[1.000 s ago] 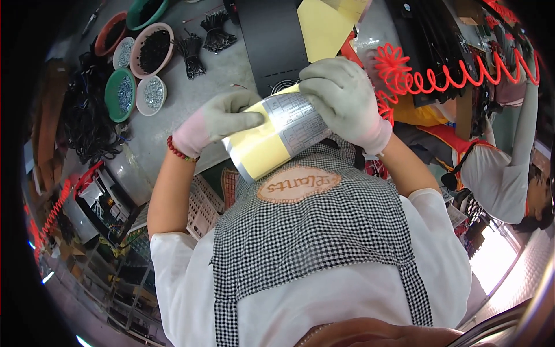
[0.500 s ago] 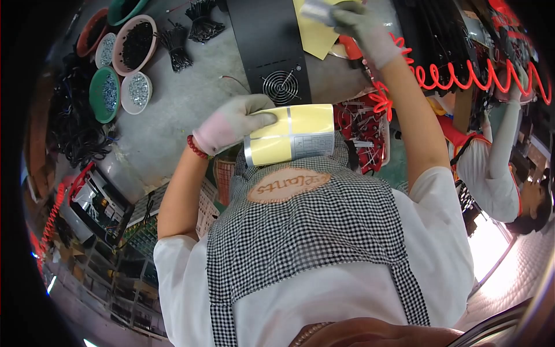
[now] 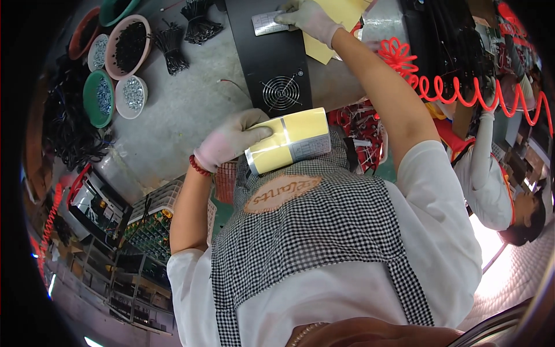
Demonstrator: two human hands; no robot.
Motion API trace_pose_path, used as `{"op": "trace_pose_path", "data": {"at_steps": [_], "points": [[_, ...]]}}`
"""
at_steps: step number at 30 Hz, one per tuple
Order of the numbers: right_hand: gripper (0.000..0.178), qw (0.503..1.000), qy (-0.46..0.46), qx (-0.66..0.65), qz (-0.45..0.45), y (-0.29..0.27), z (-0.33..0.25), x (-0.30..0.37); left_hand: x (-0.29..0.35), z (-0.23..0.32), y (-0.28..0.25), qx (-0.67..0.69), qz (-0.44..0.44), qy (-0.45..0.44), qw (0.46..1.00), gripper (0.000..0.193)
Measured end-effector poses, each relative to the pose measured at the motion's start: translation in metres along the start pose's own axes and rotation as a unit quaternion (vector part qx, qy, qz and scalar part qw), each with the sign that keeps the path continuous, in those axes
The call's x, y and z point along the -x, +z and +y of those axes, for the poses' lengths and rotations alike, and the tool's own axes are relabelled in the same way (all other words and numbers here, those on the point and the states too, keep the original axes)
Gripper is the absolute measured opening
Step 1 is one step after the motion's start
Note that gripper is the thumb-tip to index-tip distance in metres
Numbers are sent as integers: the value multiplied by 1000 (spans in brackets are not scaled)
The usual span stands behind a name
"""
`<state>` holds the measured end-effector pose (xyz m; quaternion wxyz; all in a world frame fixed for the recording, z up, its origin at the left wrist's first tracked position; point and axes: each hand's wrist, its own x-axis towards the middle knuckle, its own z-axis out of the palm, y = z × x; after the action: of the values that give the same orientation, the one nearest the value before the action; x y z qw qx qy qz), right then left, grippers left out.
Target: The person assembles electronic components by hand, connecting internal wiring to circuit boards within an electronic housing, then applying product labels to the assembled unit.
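Note:
My left hand (image 3: 230, 141), in a pale glove, is closed on a roll of labels (image 3: 300, 136) with yellow backing, held in front of my apron. The thumb lies over its yellow side, and some silver printed labels show on the lower part. My right hand (image 3: 312, 21), also gloved, pinches the right end of a silver printed label (image 3: 266, 24). That label is over the far part of a black metal panel (image 3: 263, 58); whether it touches the surface I cannot tell. A round wire fan grille (image 3: 281, 92) sits at the panel's near end.
Bowls of small fasteners, including a green bowl (image 3: 91, 118), stand at the left beside bundles of black cable (image 3: 171, 55). Yellow sheet (image 3: 317, 49) lies right of the panel. A red coiled hose (image 3: 439, 92) crosses the right side, where another person (image 3: 485, 182) is at work.
My right hand has swung left with the label, from above the yellow sheet to over the black panel. The label roll in my left hand has tilted slightly.

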<state>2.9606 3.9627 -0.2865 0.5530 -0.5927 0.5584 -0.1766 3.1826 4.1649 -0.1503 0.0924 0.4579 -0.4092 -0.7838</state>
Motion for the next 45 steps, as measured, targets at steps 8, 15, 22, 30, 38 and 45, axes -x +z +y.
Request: {"op": "trace_pose_path", "data": {"at_steps": [8, 15, 22, 30, 38, 45], "points": [[22, 1000, 7, 22, -3, -3, -16, 0, -9, 7, 0, -27, -14, 19, 999, 22], [27, 996, -28, 76, 24, -1, -25, 5, -11, 8, 1, -33, -26, 9, 999, 24], [50, 924, -66, 342, 157, 22, -55, 38, -6, 0, -3, -60, -8, 25, 998, 25], [30, 973, -19, 188, 134, -30, -26, 61, 31, 9, -49, 59, 148, 69, 985, 35], [40, 884, 32, -461, -71, 29, -19, 17, 18, 8, -28, 40, 118, 21, 992, 39], [45, 979, 66, 87, 173, -9, 3, 58, -26, -77, -16, -8, 164, 36, 986, 34]]}}
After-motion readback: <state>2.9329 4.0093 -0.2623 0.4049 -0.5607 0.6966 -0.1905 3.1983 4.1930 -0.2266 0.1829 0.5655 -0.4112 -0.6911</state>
